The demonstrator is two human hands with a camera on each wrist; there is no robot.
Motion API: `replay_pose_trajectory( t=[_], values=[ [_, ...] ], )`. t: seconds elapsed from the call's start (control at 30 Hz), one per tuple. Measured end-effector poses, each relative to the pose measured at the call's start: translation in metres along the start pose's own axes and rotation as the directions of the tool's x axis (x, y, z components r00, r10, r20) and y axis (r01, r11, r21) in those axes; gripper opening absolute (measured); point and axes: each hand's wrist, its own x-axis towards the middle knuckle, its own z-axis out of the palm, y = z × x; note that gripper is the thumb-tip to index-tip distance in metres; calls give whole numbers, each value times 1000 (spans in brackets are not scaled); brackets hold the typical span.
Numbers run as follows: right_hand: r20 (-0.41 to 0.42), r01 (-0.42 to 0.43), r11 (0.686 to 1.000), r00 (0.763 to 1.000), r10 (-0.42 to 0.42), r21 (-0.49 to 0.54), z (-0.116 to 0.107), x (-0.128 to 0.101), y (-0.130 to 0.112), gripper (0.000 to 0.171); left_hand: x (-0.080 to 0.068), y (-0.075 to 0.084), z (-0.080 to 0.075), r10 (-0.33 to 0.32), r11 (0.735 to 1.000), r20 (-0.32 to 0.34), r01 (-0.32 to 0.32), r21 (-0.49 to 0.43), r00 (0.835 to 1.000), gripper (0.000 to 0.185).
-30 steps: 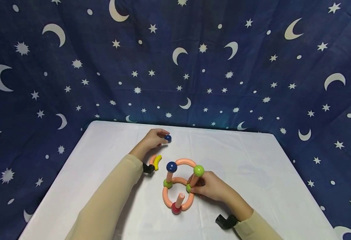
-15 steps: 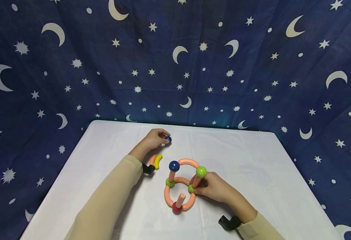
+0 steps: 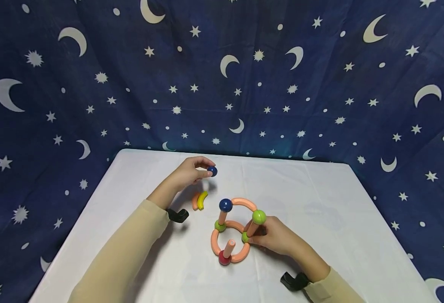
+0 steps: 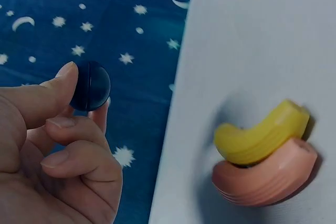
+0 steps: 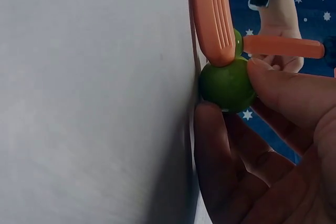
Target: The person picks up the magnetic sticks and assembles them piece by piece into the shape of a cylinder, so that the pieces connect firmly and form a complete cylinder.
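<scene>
A toy frame of orange curved pieces point(image 3: 231, 242), straight sticks and balls stands on the white table point(image 3: 320, 210). My right hand point(image 3: 273, 236) pinches the lower green ball point(image 5: 227, 84) at the frame's right side, below a raised green ball point(image 3: 259, 217). A blue ball point(image 3: 226, 205) tops the left stick. A red ball point(image 3: 224, 259) with a short stick sits at the front. My left hand point(image 3: 188, 171) is raised above the table and pinches a small dark blue ball point(image 4: 90, 86) between thumb and fingertips.
A yellow curved piece point(image 4: 261, 136) lies on an orange curved piece point(image 4: 265, 179) on the table, left of the frame. A dark blue cloth with moons and stars point(image 3: 244, 63) hangs behind and around the table. Black wrist mounts show on both sleeves.
My left hand has lifted the dark blue ball off the table and up a little. The right hand keeps its hold on the frame's green ball.
</scene>
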Motion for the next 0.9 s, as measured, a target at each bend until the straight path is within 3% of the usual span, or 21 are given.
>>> replay_pose_trajectory(
  t=[0.27, 0.5, 0.7, 0.9],
  values=[
    [-46, 47, 998, 998, -49, -51, 4, -4, 0, 13, -36, 14, -4, 43, 998, 18, -42, -38, 999, 31],
    [-63, 35, 997, 997, -39, -63, 9, -9, -2, 15, -79, 32, -2, 112, 993, 34, -111, -28, 993, 30],
    [-64, 39, 997, 997, -43, -62, 13, -11, -7, 15, -115, 37, 10, 221, 974, 128, -212, -76, 967, 31],
    [-68, 33, 994, 997, -40, -101, 17, -11, -10, 14, -142, 43, 26, 268, 964, 179, -263, -51, 947, 30]
  ],
)
